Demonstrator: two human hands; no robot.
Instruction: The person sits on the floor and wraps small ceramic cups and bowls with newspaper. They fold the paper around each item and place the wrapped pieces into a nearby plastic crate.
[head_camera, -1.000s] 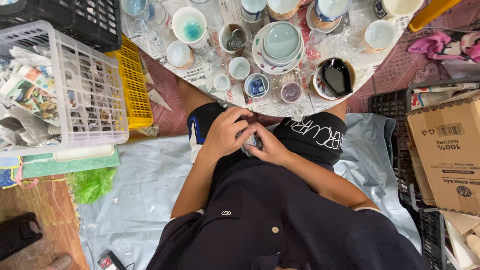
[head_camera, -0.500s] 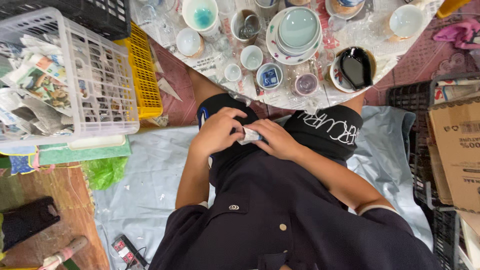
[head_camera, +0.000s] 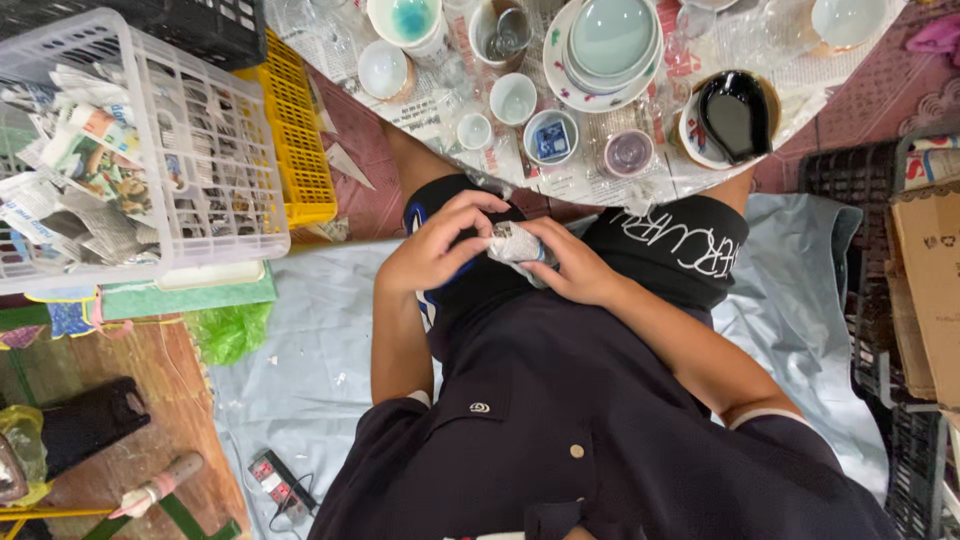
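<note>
Newspaper-wrapped bundle (head_camera: 517, 243) sits mostly hidden between left hand (head_camera: 437, 247) and right hand (head_camera: 577, 268).

Both hands, left (head_camera: 437, 245) & right (head_camera: 580, 268), fingers curled, meeting over lap.

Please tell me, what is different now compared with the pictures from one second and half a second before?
Little changed. Both hands stayed in the lap, closed on the small paper-wrapped object; the left hand and right hand only shifted their fingers slightly around it. Nothing was picked up or released. The camera view drifted a little. The bowls on the table, the white basket and the yellow crate stayed in place.
</note>
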